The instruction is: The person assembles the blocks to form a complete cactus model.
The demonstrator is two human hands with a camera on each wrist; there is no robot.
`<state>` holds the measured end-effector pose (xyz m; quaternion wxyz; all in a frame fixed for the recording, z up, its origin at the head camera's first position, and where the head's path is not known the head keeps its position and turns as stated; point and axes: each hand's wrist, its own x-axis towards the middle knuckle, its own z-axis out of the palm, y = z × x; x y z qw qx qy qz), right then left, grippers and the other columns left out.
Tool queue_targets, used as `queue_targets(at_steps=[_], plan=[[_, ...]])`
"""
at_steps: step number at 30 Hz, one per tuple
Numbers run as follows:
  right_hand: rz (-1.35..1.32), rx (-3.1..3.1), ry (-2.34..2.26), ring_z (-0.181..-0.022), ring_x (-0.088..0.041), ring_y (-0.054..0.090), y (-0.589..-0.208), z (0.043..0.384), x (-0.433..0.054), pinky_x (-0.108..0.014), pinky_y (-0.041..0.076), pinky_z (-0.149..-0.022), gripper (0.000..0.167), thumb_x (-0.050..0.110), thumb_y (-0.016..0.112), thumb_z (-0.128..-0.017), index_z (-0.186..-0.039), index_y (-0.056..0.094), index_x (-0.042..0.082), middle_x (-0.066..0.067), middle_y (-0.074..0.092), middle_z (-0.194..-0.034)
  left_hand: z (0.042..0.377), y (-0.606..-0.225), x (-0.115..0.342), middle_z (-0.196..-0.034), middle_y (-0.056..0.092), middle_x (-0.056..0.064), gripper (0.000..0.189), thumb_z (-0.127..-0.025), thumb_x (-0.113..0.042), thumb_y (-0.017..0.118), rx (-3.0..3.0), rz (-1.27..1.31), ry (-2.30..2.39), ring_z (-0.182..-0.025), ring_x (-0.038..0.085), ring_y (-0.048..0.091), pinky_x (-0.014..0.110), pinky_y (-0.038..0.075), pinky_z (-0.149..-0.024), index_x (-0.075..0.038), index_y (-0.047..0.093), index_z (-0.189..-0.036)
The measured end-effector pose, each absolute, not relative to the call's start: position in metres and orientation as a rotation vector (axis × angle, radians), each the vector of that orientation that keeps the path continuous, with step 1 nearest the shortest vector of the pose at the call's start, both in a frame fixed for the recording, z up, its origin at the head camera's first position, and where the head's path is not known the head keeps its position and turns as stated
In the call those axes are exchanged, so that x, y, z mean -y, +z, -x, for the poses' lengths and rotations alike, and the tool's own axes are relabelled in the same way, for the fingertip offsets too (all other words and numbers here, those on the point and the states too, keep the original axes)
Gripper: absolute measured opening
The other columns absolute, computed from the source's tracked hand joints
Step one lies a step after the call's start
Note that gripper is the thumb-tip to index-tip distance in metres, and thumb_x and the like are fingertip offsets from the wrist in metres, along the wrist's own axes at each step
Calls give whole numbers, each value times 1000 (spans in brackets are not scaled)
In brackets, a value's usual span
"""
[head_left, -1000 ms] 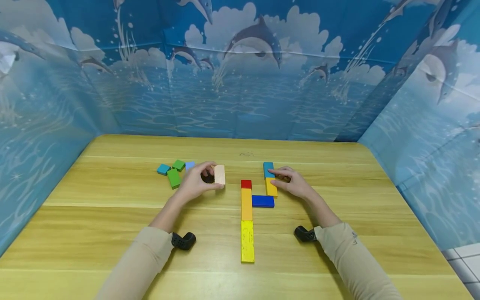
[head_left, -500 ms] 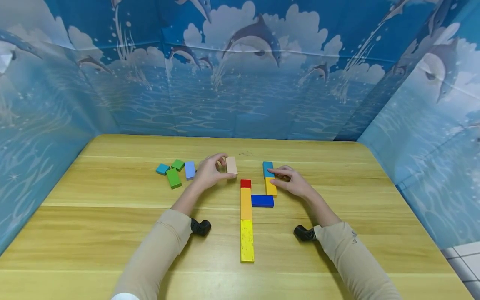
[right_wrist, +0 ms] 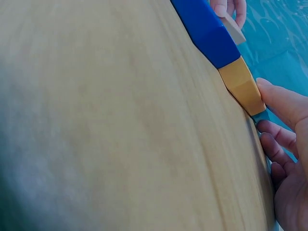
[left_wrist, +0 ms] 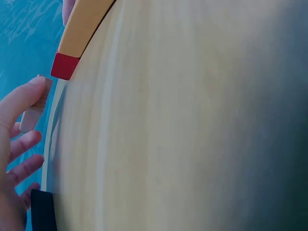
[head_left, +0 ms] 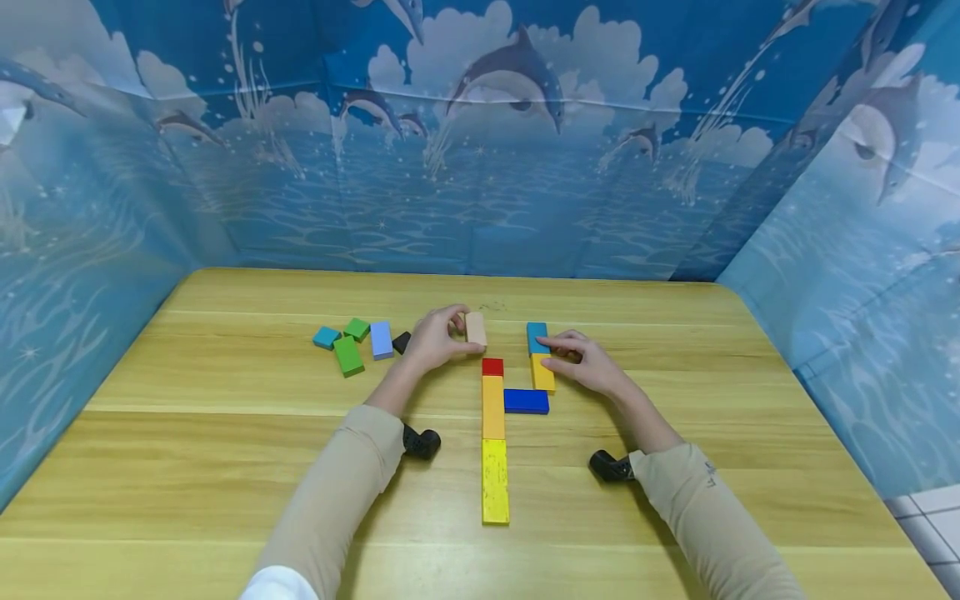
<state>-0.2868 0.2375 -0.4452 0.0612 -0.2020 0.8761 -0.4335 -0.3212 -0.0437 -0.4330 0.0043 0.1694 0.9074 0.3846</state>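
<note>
My left hand pinches a beige wooden block between thumb and fingers, beyond the red block. In the left wrist view the beige block appears raised off the table. Below the red block, an orange block and a long yellow block line up. A dark blue block extends right from the orange one. My right hand rests its fingertips against a light blue block and a yellow-orange block, end to end above the dark blue one.
Left of my left hand lie two green blocks, a small blue block, a periwinkle block and a dark, partly hidden block. A dolphin-print curtain borders the wooden table at the back and sides.
My left hand has carried the beige block rightward and slightly away, toward the gap above the red block. The periwinkle and dark blocks are uncovered. My right hand stays in place.
</note>
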Motion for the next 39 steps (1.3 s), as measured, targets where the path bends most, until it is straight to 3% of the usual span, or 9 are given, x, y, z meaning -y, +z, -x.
queue_targets(at_steps=[13, 23, 27, 34, 39], plan=[[625, -2642, -1328, -91, -24, 45, -445, 287, -239, -35, 40, -76, 42, 21, 61, -89, -128, 54, 8, -14, 52, -114, 326, -434, 34, -87, 55, -1, 67, -70, -39, 78, -2847, -558, 1094, -92, 19, 47, 37, 37, -87, -13, 53, -126], [637, -2657, -1307, -91, -23, 44, -444, 286, -238, -35, 39, -75, 43, 21, 61, -88, -128, 54, 8, -13, 52, -114, 330, -435, 31, -84, 49, -1, 59, -70, -48, 74, -2886, -599, 929, -92, 20, 42, 38, 32, -79, -14, 56, -114], [643, -2657, -1306, -90, -23, 44, -444, 286, -238, -34, 39, -75, 43, 22, 61, -88, -129, 53, 7, -14, 51, -115, 329, -434, 32, -88, 50, -1, 63, -70, -49, 74, -2865, -612, 922, -90, 20, 41, 37, 32, -79, -15, 56, -119], [640, -2652, -1312, -91, -24, 44, -443, 285, -237, -36, 39, -76, 43, 21, 61, -88, -128, 54, 8, -13, 51, -116, 328, -432, 35, -95, 52, 2, 51, -84, -38, 64, -2821, -636, 966, -93, 22, 42, 41, 32, -83, -12, 53, -127], [635, -2651, -1318, -92, -23, 44, -444, 285, -237, -36, 39, -77, 43, 21, 61, -88, -128, 54, 8, -13, 51, -116, 327, -432, 35, -99, 52, 3, 46, -87, -33, 61, -2815, -628, 978, -95, 22, 42, 43, 30, -85, -13, 52, -128]])
